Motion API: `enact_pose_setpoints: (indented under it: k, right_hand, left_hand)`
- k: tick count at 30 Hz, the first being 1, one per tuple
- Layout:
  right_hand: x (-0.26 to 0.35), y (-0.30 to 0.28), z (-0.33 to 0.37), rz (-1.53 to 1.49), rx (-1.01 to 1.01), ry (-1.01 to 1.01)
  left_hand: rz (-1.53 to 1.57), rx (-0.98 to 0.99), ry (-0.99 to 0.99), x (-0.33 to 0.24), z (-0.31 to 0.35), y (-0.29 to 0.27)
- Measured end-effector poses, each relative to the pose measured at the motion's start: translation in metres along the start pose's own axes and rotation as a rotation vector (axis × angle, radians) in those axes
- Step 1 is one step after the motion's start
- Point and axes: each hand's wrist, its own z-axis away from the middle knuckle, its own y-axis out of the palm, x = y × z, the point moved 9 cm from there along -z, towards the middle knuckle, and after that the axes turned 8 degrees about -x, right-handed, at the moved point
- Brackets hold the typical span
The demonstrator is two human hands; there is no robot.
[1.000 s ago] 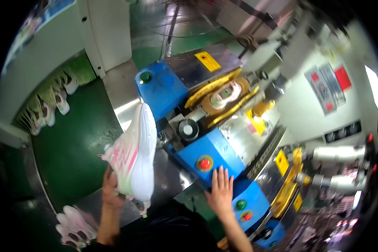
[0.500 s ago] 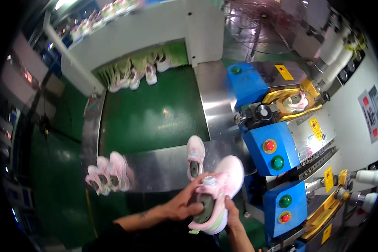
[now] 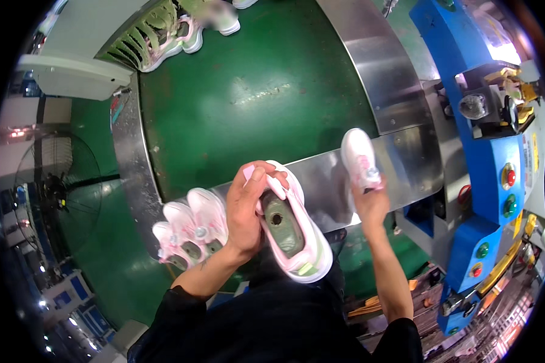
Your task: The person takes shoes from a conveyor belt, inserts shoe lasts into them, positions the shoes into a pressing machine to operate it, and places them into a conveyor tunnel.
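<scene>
My left hand (image 3: 243,209) is closed on a pale pink and white sneaker (image 3: 313,261), its fingers gripping the upper by the tongue and strap. A dark green shoe last (image 3: 283,225) with a round hole fills its opening, and the heel points toward me. To the right, my right hand (image 3: 372,209) grips the ankle end of a second pink sneaker (image 3: 358,154), toe pointing away, at the steel ledge (image 3: 324,178). Its fingertips are partly hidden. Several matching sneakers (image 3: 191,218) stand side by side at the ledge's left end, left of my left hand.
Beyond the ledge lies a green conveyor belt (image 3: 248,103). More sneakers (image 3: 191,36) stand by a fringed curtain (image 3: 148,39) at the far left. Blue machine housings (image 3: 493,163) with red and green buttons line the right. A floor fan (image 3: 57,187) stands at the left.
My right hand has let go of the first sneaker and taken hold of the one on the ledge. The first sneaker, now in my left hand alone, has turned. The view has shifted.
</scene>
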Motion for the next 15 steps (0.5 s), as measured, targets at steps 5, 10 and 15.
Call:
enact_pose_setpoints:
  k: [5,10,15]
  right_hand:
    - [-0.010,0.017,-0.016,-0.075,0.158,0.014]
    - [-0.017,-0.058,0.091,-0.808,0.143,0.329]
    - [-0.054,-0.201,0.255,-0.858,-0.388,0.093]
  left_hand:
    - [-0.038,0.048,-0.037,-0.001,-0.028,-0.022]
    - [-0.482,0.357,0.263,-0.015,-0.038,0.030]
    - [-0.343,1.111,0.030,0.065,0.093,0.155]
